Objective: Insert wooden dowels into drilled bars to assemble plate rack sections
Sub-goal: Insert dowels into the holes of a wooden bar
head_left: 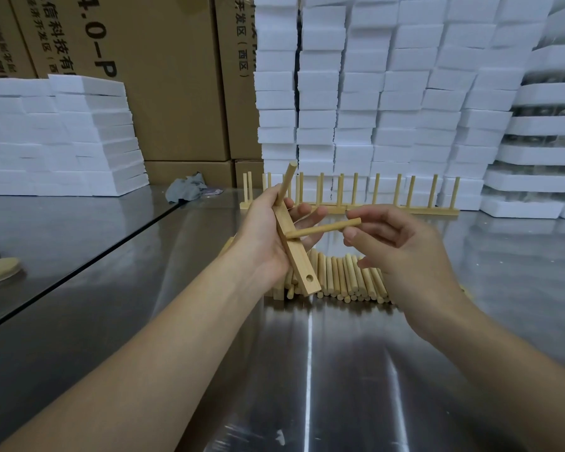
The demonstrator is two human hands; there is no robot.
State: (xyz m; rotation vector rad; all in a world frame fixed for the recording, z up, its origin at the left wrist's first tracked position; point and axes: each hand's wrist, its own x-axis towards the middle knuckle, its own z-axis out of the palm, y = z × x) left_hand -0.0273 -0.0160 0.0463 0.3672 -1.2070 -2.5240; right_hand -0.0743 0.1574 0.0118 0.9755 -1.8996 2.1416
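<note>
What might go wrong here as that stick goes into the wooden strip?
1. The right hand meets the pale round wooden dowel only at its far end, so it may tilt and jam in the drilled wooden bar.
2. The left hand holds that bar in the air over a pile of loose dowels; a slip could drop it and scatter them.
</note>
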